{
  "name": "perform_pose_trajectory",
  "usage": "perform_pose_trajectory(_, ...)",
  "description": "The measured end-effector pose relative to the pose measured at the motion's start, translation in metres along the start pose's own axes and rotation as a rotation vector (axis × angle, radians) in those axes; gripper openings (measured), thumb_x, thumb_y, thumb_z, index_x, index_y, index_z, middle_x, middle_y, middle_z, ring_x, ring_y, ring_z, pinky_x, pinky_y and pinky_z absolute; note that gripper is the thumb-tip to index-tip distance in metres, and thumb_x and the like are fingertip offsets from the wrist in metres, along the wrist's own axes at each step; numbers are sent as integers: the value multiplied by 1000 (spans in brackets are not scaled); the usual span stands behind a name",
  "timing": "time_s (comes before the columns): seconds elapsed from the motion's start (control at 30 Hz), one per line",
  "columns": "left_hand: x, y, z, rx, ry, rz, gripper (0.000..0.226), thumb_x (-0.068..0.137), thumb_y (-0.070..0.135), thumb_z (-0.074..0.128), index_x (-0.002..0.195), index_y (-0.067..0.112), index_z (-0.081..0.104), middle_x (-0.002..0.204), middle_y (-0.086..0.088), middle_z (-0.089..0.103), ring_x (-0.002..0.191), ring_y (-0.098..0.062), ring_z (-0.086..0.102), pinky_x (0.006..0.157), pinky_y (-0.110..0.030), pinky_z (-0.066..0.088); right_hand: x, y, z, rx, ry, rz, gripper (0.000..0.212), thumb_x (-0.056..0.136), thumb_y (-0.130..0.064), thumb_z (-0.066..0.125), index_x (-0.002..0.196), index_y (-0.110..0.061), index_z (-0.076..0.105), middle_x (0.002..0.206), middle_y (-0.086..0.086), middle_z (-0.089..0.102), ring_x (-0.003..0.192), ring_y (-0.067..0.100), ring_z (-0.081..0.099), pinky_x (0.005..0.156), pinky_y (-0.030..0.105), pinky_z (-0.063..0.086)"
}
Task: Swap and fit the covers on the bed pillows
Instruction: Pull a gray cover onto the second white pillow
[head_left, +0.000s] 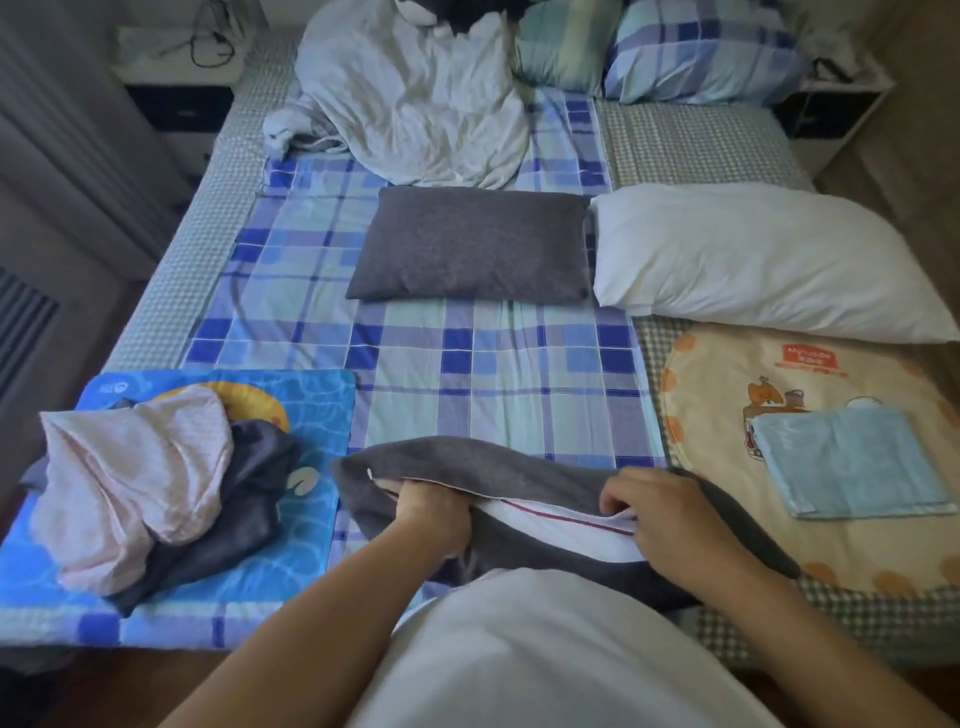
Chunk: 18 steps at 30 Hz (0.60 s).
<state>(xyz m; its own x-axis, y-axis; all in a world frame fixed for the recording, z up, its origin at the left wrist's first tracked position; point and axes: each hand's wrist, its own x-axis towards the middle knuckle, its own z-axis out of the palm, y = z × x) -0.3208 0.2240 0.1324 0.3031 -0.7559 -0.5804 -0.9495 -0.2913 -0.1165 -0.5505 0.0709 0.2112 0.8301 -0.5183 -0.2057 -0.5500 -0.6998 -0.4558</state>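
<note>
Dim, soft daylight, bluish cast; faint shadows; wide-angle bending at edges; slight overall softness.

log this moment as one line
step: fitting grey cover on pillow | left hand: inside cover opening | right hand: gripping cover edge | bare white pillow: waiting

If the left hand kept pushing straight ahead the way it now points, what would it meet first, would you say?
The left hand is already tucked into the opening of the grey cover, pointing away from the person. It would most likely meet the white pillow insert inside, though the cover hides the depth.
</note>
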Motion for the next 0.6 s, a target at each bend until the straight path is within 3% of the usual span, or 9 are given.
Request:
perform_pose_trajectory(0.1,-17,-1,-12,-50,106,110,48,100,37,41,147,29,44,156,-2,41,143,-29,35,119,-52,23,4,6,13,-4,-179,96,47,81,7,56,103,-34,64,90,-18,58,83,4,58,75,25,53)
perform_pose_trajectory(0.2,-53,-23,-9,-192,434,344,50,90,31,56,140,26,53,141,-3,55,133,-26,47,113,-41,35,11,3,26,41,-227,129,44,82,0,54,99,-41,57,91,-16,54,83,6,54,75,32,51)
perform_pose_trajectory(0.27,-68,-31,11,-164,589,447,42,91,31,64,132,24,60,133,-4,58,125,-26,51,107,-38,39,14,-4,28,-13,-239,108,39,82,-8,52,109,-37,57,95,-15,50,90,8,49,76,27,44)
perform_pose_trajectory(0.37,-69,-35,20,-162,610,367,38,92,40,61,128,27,61,121,4,61,111,-21,55,100,-37,41,19,-13,25,-78,-237,52,36,85,-34,56,121,-34,53,102,-16,51,95,8,51,80,27,43)
perform_pose_trajectory(0.47,-61,-30,6,-198,582,366,19,92,46,58,102,32,66,101,10,58,102,-20,52,93,-41,46,26,-12,27,-107,-281,13,60,88,-56,58,143,-46,37,115,-18,52,112,10,55,91,33,41)
perform_pose_trajectory(0.53,-55,-20,2,-136,574,455,12,91,42,60,90,31,64,96,6,55,100,-22,52,91,-42,47,28,-7,34,-157,-279,-23,63,93,-58,54,150,-51,28,102,-19,48,111,9,54,85,30,33)
perform_pose_trajectory(0.6,-54,-13,3,-102,654,583,6,92,35,60,93,29,62,98,3,57,98,-24,56,92,-39,45,28,-2,39,-152,-232,-45,54,96,-55,51,148,-53,34,88,-18,44,102,8,54,78,29,28)
